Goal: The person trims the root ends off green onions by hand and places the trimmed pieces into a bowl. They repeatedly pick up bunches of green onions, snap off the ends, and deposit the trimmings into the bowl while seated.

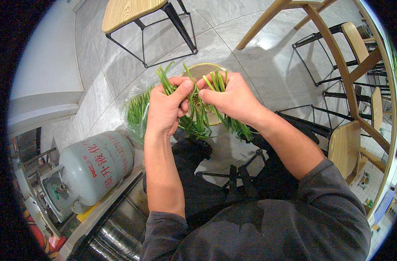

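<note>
My left hand grips a small bunch of green leafy vegetable stalks, their cut ends pointing up and away from me. Another bunch of stalks is held in my right hand, its leaves hanging below the palm. Between the two hands, thumbs almost meeting, loose green leaves droop down. Under them stands a round bin with a yellow rim; my hands and the greens hide much of its inside. To the left, a clear plastic bag contains many thin green stalks.
A grey gas cylinder bearing red writing is at the left, beside a dark, shiny metal surface. A wood-topped stool stands ahead on the tiled floor. Wooden table legs and several stools crowd the right.
</note>
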`<state>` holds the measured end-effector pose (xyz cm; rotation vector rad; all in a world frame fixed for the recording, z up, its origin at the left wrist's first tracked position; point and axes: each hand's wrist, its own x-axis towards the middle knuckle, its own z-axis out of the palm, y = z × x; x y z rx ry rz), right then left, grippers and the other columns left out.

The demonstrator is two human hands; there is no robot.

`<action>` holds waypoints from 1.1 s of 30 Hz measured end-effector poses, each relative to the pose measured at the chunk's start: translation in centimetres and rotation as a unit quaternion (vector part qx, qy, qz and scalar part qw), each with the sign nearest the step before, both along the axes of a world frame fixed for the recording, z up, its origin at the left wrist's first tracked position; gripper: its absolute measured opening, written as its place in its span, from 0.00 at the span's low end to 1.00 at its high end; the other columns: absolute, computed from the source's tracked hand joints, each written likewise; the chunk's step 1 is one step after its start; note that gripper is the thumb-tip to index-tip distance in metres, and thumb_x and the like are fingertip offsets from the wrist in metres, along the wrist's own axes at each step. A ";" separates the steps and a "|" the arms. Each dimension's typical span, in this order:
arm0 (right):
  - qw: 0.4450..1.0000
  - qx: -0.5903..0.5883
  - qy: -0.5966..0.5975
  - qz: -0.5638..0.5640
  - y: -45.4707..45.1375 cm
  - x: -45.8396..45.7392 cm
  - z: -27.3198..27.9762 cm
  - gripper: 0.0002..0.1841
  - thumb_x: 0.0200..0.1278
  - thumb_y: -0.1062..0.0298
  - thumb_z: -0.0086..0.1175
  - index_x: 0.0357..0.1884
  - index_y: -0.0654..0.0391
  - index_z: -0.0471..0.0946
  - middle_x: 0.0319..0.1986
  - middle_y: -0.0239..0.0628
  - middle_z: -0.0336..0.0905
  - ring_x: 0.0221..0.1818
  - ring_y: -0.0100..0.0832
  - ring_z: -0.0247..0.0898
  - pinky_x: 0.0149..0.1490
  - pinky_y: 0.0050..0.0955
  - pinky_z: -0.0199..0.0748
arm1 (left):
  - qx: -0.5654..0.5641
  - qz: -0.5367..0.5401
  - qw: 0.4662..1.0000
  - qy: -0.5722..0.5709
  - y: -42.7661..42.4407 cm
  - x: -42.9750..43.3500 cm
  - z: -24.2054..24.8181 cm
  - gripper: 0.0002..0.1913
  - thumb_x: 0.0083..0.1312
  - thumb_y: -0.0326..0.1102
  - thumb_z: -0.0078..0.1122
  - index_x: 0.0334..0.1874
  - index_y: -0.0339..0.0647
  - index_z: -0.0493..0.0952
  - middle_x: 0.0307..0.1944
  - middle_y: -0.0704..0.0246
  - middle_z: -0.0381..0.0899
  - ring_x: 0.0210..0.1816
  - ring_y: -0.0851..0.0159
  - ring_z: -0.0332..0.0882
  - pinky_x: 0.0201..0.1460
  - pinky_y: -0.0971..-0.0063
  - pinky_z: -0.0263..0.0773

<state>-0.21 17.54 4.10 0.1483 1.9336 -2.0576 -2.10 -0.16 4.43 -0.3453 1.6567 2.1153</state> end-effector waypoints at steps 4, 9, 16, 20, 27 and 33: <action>0.999 0.027 0.027 0.017 0.2 -0.2 -0.9 0.07 0.61 0.69 0.64 0.36 0.61 0.81 0.28 0.25 0.79 0.29 0.15 0.71 0.32 0.20 0.69 | -0.033 -0.032 0.999 0.015 -0.4 -0.1 -0.4 0.08 0.66 0.35 0.66 0.39 0.37 0.81 0.21 0.77 0.74 0.18 0.80 0.67 0.18 0.86 0.57; 0.996 0.077 0.007 0.035 0.4 -0.3 -0.7 0.06 0.63 0.69 0.62 0.34 0.60 0.81 0.27 0.25 0.79 0.30 0.16 0.71 0.32 0.23 0.70 | -0.064 -0.036 0.996 0.055 0.2 0.1 -0.6 0.07 0.68 0.34 0.64 0.37 0.38 0.79 0.20 0.78 0.73 0.19 0.80 0.66 0.20 0.84 0.59; 0.994 0.033 -0.102 0.013 0.5 -0.7 0.9 0.08 0.61 0.66 0.63 0.30 0.59 0.80 0.20 0.24 0.73 0.18 0.15 0.59 0.22 0.21 0.53 | -0.094 -0.012 0.993 0.075 0.5 0.2 -0.7 0.07 0.69 0.35 0.63 0.37 0.38 0.79 0.20 0.78 0.72 0.19 0.79 0.66 0.21 0.84 0.60; 0.989 -0.009 -0.144 0.021 0.8 -0.7 1.3 0.07 0.60 0.67 0.62 0.28 0.57 0.78 0.17 0.22 0.68 0.15 0.14 0.55 0.20 0.20 0.47 | -0.109 0.025 0.992 0.063 0.3 0.0 -1.1 0.09 0.70 0.37 0.61 0.41 0.39 0.77 0.18 0.78 0.69 0.17 0.79 0.63 0.18 0.83 0.55; 0.987 -0.034 -0.136 0.075 0.9 -0.8 1.3 0.05 0.61 0.69 0.62 0.35 0.58 0.79 0.18 0.22 0.68 0.16 0.14 0.55 0.20 0.20 0.48 | -0.099 0.111 0.988 0.044 -0.7 -1.0 -1.3 0.09 0.71 0.37 0.60 0.41 0.38 0.77 0.18 0.78 0.67 0.16 0.79 0.61 0.17 0.84 0.53; 0.996 -0.011 -0.089 0.004 0.0 -0.5 0.3 0.05 0.59 0.69 0.63 0.35 0.57 0.79 0.20 0.23 0.70 0.18 0.14 0.58 0.22 0.19 0.52 | -0.089 0.017 0.995 0.038 0.6 -0.2 -1.0 0.07 0.70 0.36 0.62 0.38 0.40 0.79 0.18 0.78 0.71 0.17 0.79 0.65 0.19 0.84 0.57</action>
